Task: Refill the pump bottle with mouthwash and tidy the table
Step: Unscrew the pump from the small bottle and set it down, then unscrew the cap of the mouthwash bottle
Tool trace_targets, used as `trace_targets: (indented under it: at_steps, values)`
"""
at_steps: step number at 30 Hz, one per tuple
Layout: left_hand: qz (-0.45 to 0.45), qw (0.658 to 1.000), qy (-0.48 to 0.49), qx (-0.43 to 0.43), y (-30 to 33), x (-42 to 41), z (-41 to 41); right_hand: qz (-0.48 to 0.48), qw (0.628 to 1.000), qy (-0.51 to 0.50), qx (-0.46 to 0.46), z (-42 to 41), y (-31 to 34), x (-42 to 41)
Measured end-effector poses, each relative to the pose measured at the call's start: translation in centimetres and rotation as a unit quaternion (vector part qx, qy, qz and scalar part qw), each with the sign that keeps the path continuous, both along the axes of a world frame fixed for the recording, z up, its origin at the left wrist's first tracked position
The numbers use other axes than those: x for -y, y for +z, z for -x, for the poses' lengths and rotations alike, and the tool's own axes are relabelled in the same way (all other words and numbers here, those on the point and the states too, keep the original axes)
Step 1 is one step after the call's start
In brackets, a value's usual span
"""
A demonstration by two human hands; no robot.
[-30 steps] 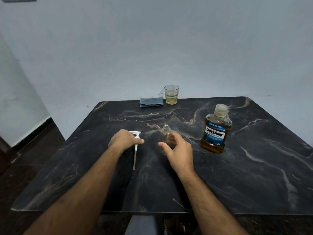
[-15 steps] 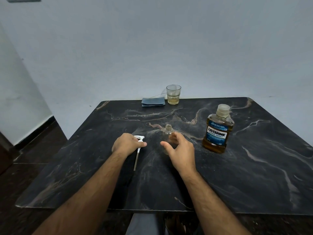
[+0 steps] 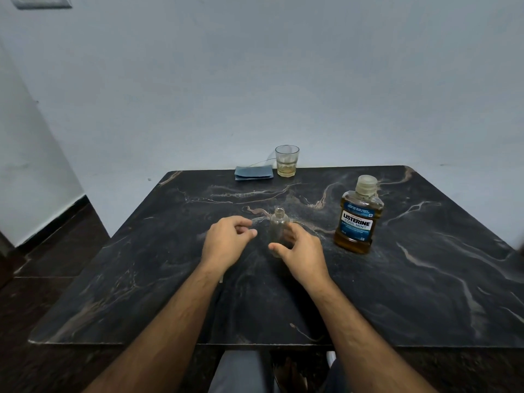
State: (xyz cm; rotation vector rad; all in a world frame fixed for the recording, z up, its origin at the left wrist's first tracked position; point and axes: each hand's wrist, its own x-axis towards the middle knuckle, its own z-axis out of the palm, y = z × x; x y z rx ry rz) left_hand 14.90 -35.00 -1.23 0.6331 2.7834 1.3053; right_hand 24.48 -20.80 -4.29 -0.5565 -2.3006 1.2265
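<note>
A small clear pump bottle (image 3: pixel 279 226) stands uncapped mid-table. My right hand (image 3: pixel 302 252) holds it, thumb in front and fingers behind. My left hand (image 3: pixel 228 239) hovers just left of the bottle with fingers loosely curled and nothing visible between them. The white pump lies on the table under that hand and wrist; only its tube tip (image 3: pixel 221 280) shows. The amber Listerine mouthwash bottle (image 3: pixel 357 219), cap on, stands upright to the right of my right hand.
On the dark marble table (image 3: pixel 411 293), a glass (image 3: pixel 287 164) with a little pale liquid stands at the far edge beside a folded blue cloth (image 3: pixel 253 173). A white wall rises directly behind the table. Dark floor lies to the left.
My left hand let go of the pump head and slid right toward the bottle, now covering the pump. My right hand stayed on the bottle.
</note>
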Motion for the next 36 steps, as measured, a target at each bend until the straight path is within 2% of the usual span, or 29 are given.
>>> trace_targets:
  at_steps: [3,5,9,11,13,15,18,21,25,29,33,36]
  values:
    - [-0.055,0.998,-0.016,0.007,-0.4,-0.8,-1.6,-0.012,0.999,-0.021,-0.024,-1.2,0.3,-0.5]
    - [-0.114,0.993,-0.004,0.008,-1.0,-1.2,-2.9,-0.036,0.993,-0.07,-0.093,-2.5,0.7,-1.1]
    - [-0.234,0.971,-0.023,0.036,-1.6,-2.4,-6.5,-0.047,0.942,-0.206,-0.259,-5.7,2.0,-3.6]
    - [-0.254,0.964,-0.063,0.052,-1.4,-3.4,-8.2,-0.046,0.924,-0.254,-0.282,-6.8,2.6,-5.3]
    - [-0.259,0.958,-0.102,0.066,-1.0,-4.7,-9.3,-0.023,0.924,-0.283,-0.257,-7.4,2.7,-7.0]
    - [-0.259,0.954,-0.131,0.08,-0.4,-6.0,-9.8,0.022,0.939,-0.274,-0.207,-7.5,2.4,-8.9]
    - [-0.265,0.947,-0.155,0.097,0.8,-8.1,-9.7,0.106,0.971,-0.171,-0.128,-7.3,2.2,-11.2]
    - [-0.263,0.945,-0.173,0.086,2.5,-10.2,-8.9,0.116,0.986,-0.081,-0.082,-6.7,2.0,-12.4]
    - [-0.235,0.945,-0.22,0.057,5.7,-12.9,-7.4,0.103,0.99,-0.05,-0.084,-6.4,1.6,-12.7]
    - [-0.188,0.94,-0.277,0.067,7.9,-15.7,-6.0,0.092,0.991,-0.05,-0.085,-6.6,1.5,-12.7]
    - [-0.109,0.941,-0.316,0.059,8.4,-17.8,-5.1,0.095,0.991,-0.045,-0.085,-6.5,1.3,-12.8]
    - [-0.115,0.943,-0.308,0.052,7.8,-18.4,-5.0,0.091,0.99,-0.05,-0.091,-6.4,1.0,-12.9]
